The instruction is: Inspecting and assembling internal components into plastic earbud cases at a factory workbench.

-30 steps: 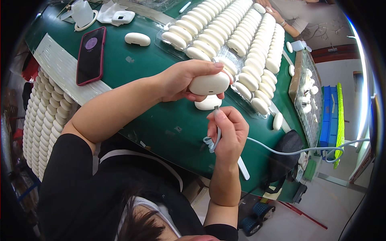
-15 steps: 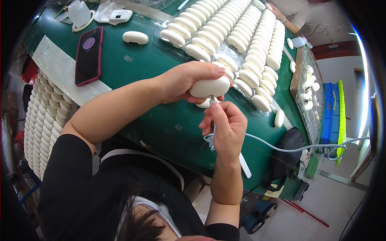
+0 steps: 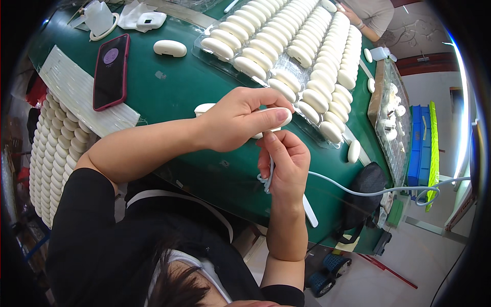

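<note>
near the middle of the frame the left hand (image 3: pixel 240 120) is closed around a white oval case (image 3: pixel 279 118), thumb along its near edge and fingers curled over the top, so only a strip of the case shows. just below it the right hand (image 3: pixel 285 161) pinches a pale cable (image 3: pixel 358 190) between thumb and fingers, its tip pointing up at the underside of the case; whether the tip touches the case cannot be told. the cable loops out of the palm and trails toward the right edge of the frame. both hands hover over a green table (image 3: pixel 184 87). in the upper middle a clear tray (image 3: pixel 204 53) holds rows of the same white oval cases, running toward the upper right. a lone white case (image 3: pixel 170 48) lies on the table in the upper left, near a dark phone with a red rim (image 3: pixel 111 71). stacks of white pieces (image 3: pixel 43 153) fill the left edge. another person's arm (image 3: pixel 358 15) shows at the top right.
</note>
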`<action>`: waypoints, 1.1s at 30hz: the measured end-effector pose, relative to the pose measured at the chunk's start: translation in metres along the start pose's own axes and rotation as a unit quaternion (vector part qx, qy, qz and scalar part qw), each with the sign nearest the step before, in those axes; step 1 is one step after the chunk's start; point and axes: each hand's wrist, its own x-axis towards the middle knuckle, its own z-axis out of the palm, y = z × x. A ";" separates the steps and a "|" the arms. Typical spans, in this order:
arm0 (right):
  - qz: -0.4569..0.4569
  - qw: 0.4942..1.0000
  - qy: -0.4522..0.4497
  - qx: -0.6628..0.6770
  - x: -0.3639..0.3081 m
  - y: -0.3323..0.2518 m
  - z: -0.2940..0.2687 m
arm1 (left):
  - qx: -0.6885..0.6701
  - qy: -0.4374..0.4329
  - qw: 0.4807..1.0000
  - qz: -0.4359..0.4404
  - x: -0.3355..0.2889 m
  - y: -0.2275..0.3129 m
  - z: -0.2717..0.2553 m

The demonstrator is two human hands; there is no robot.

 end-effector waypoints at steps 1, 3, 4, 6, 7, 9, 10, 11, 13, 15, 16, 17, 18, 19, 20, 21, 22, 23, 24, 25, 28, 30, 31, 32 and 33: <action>-0.004 1.000 0.006 0.002 0.000 0.001 0.000 | 0.000 -0.001 1.000 0.000 0.000 0.000 0.000; -0.010 1.000 -0.006 0.003 0.001 0.001 -0.001 | -0.004 -0.003 1.000 -0.008 0.001 0.002 0.000; -0.015 1.000 -0.021 0.006 0.001 0.003 -0.001 | -0.003 -0.002 1.000 -0.009 0.002 0.002 -0.002; -0.042 0.999 -0.030 0.015 0.000 0.003 0.002 | -0.051 0.001 0.998 -0.034 0.007 0.005 -0.008; -0.069 0.997 -0.037 0.023 -0.001 0.004 0.003 | -0.052 0.001 0.998 -0.035 0.009 0.007 -0.013; -0.073 0.996 -0.053 0.020 -0.003 0.004 0.000 | -0.108 -0.032 0.988 -0.106 0.014 0.011 -0.021; -0.080 0.994 -0.070 0.016 -0.004 0.003 0.000 | -0.113 0.004 0.987 -0.113 0.017 0.008 -0.017; -0.081 0.994 -0.070 0.016 -0.003 0.004 0.000 | -0.112 0.004 0.987 -0.113 0.017 0.005 -0.019; -0.071 0.994 -0.088 -0.014 -0.002 0.004 0.000 | -0.135 -0.002 0.983 -0.125 0.019 0.002 -0.022; -0.066 0.994 -0.086 -0.016 -0.002 0.003 0.001 | -0.137 -0.001 0.982 -0.131 0.020 0.002 -0.022; -0.058 0.994 -0.086 -0.018 -0.003 0.002 0.002 | -0.141 0.003 0.980 -0.138 0.019 0.002 -0.022; -0.059 0.994 -0.086 -0.018 -0.004 0.001 0.004 | -0.140 0.003 0.981 -0.137 0.019 0.002 -0.022; -0.062 0.994 -0.075 -0.053 -0.006 0.000 0.006 | -0.139 0.003 0.980 -0.139 0.019 0.002 -0.022; -0.064 0.992 -0.063 -0.087 -0.007 -0.001 0.007 | -0.138 0.003 0.980 -0.142 0.019 0.001 -0.021; -0.067 0.992 -0.059 -0.084 -0.007 0.003 0.005 | -0.138 0.002 0.980 -0.143 0.019 0.001 -0.021; -0.068 0.993 -0.058 -0.082 -0.007 0.003 0.004 | -0.146 -0.001 0.978 -0.146 0.020 0.001 -0.020; -0.073 0.990 -0.062 -0.103 -0.008 0.004 0.003 | -0.156 -0.003 0.977 -0.148 0.019 0.000 -0.021; -0.078 0.987 -0.066 -0.124 -0.008 0.004 0.003 | -0.156 -0.003 0.977 -0.149 0.019 0.000 -0.021; -0.078 0.987 -0.066 -0.124 -0.008 0.004 0.004 | -0.168 -0.016 0.974 -0.149 0.018 -0.001 -0.021; -0.099 0.985 -0.067 -0.126 -0.009 0.003 0.005 | -0.179 -0.029 0.972 -0.149 0.019 -0.001 -0.021; -0.145 0.975 -0.081 -0.145 -0.009 0.002 0.005 | -0.239 -0.072 0.954 -0.166 0.018 -0.002 -0.022; -0.169 0.968 -0.094 -0.162 -0.010 0.002 0.005 | -0.245 -0.073 0.952 -0.169 0.018 -0.003 -0.020; -0.169 0.967 -0.093 -0.165 -0.011 0.001 0.006 | -0.251 -0.074 0.950 -0.171 0.018 -0.003 -0.020; -0.169 0.967 -0.092 -0.168 -0.011 0.001 0.008 | -0.251 -0.073 0.950 -0.171 0.018 -0.004 -0.020; -0.169 0.967 -0.093 -0.168 -0.012 0.002 0.009 | -0.251 -0.072 0.950 -0.169 0.018 -0.005 -0.019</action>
